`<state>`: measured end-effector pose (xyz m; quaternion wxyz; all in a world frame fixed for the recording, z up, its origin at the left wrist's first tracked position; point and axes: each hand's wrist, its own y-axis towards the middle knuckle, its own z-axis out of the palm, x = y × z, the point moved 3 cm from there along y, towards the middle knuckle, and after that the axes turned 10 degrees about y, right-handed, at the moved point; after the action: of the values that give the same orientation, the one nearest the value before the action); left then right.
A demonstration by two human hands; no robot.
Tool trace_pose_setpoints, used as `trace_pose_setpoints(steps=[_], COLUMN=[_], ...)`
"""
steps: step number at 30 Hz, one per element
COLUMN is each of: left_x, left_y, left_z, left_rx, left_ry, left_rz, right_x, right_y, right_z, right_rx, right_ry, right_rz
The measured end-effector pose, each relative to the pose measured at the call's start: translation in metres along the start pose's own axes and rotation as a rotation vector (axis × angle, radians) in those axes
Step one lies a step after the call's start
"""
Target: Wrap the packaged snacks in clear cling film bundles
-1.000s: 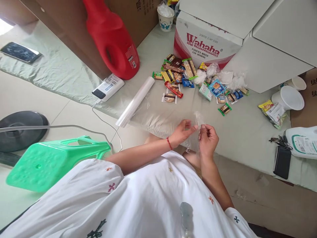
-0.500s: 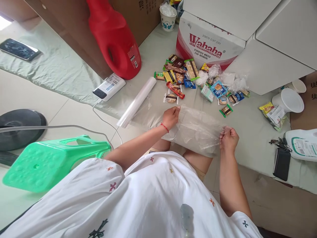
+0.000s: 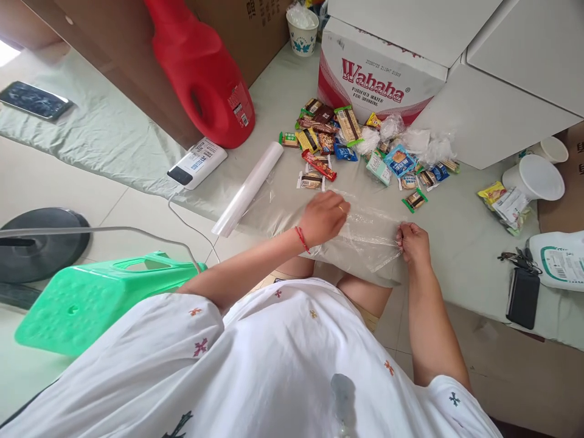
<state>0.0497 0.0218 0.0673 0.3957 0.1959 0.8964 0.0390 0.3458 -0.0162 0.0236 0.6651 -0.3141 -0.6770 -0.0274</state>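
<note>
A clear plastic sheet (image 3: 369, 234) stretches from a white roll (image 3: 249, 190) across the front edge of the cloth-covered table. My right hand (image 3: 414, 242) is closed on the sheet's right end. Over the sheet's middle is my left hand (image 3: 325, 219), palm down, its fingers bent and slightly apart; it seems to rest on the film without gripping it. A red string circles the left wrist. Beyond the sheet lies a pile of small wrapped snacks (image 3: 326, 143), with crumpled clear plastic (image 3: 417, 143) at its right.
Behind the snacks stands a Wahaha box (image 3: 374, 79). At the left are a red jug (image 3: 205, 79), a power bank (image 3: 198, 164) with a cable, and a green stool (image 3: 91, 298). A black phone (image 3: 522, 298), keys and a white bottle (image 3: 561, 260) sit at the right.
My left hand has moved slightly right over the film, and its pinch has loosened. My right hand, still holding the end, has shifted a little left and up. The view has shifted slightly.
</note>
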Motion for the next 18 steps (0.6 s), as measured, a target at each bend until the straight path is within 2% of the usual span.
trace_pose_setpoints(steps=[2, 3, 6, 10, 14, 18], left_x=[-0.001, 0.003, 0.021, 0.040, 0.044, 0.042], left_y=[0.006, 0.009, 0.017, 0.016, 0.008, -0.001], left_z=[0.015, 0.021, 0.029, 0.029, 0.031, 0.036], left_rx=[0.202, 0.257, 0.332, 0.401, 0.401, 0.460], left_ry=[-0.004, 0.000, -0.027, -0.078, -0.069, 0.097], left_rz=[0.058, 0.041, -0.009, -0.042, -0.006, 0.167], right_x=[0.002, 0.003, 0.008, 0.011, 0.002, -0.007], right_y=[0.003, 0.007, 0.021, 0.027, -0.003, -0.037], right_z=[0.001, 0.000, -0.008, -0.023, -0.029, -0.039], right_rx=[0.016, 0.020, 0.010, -0.068, -0.019, 0.134], right_ry=[-0.012, -0.013, 0.000, -0.016, -0.140, -0.119], right_rz=[0.019, 0.020, -0.011, -0.045, 0.039, 0.134])
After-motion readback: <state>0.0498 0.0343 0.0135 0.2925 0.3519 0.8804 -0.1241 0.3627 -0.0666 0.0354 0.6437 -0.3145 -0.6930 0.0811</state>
